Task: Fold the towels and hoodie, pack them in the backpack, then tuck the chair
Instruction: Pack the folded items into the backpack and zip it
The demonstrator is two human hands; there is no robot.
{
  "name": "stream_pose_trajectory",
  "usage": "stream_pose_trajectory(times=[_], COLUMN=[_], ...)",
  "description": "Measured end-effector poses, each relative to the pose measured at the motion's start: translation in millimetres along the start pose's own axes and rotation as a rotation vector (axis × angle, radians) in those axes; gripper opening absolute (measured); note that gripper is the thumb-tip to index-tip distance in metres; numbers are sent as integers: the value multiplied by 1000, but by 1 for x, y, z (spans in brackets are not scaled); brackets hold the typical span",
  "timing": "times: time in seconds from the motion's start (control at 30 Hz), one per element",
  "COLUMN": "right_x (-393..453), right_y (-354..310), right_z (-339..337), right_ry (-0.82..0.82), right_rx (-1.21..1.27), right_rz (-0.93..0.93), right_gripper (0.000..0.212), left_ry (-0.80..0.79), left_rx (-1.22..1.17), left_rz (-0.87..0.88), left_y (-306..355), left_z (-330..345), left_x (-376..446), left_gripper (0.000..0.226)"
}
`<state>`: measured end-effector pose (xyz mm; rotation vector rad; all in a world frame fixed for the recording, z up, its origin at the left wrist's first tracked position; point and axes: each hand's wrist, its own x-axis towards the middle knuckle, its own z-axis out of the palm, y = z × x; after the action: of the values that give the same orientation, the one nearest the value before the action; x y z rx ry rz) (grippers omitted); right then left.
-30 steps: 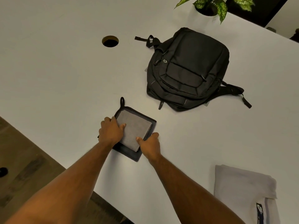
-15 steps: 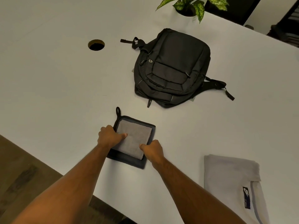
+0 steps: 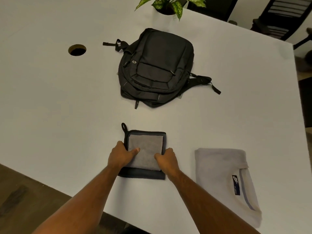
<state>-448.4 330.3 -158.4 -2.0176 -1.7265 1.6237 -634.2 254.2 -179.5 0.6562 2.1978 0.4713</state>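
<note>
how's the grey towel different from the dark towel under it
The grey towel is lighter and smaller, lying on top; the dark towel is larger, showing as a border around it. The dark towel has a hanging loop at its far left corner; the grey towel shows none. Both are folded flat, gripped by the left hand and right hand.

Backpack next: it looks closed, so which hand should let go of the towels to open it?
Probably the right hand. The backpack lies ahead and slightly to the right, while the left hand can keep gripping the stacked towels.
</note>
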Motion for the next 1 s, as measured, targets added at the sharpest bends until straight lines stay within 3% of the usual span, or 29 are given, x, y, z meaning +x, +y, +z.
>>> stream_pose_trajectory(times=[0.27,0.47,0.67,1.0], right_x=[-24,-41,-58,-63], right_y=[32,60,116,197], right_z=[-55,-113,-176,-224], right_ry=[212,451,636,677], right_rx=[-46,25,44,-55], right_rz=[-96,-168,-123,-56], right_gripper=[24,34,33,34], left_ry=[-26,-57,-139,-305], left_rx=[-118,-189,-227,-199], left_rz=[134,242,303,364], left_y=[39,92,144,160], left_z=[44,84,139,209], left_x=[-37,-78,-130,-172], left_gripper=[61,62,64,72])
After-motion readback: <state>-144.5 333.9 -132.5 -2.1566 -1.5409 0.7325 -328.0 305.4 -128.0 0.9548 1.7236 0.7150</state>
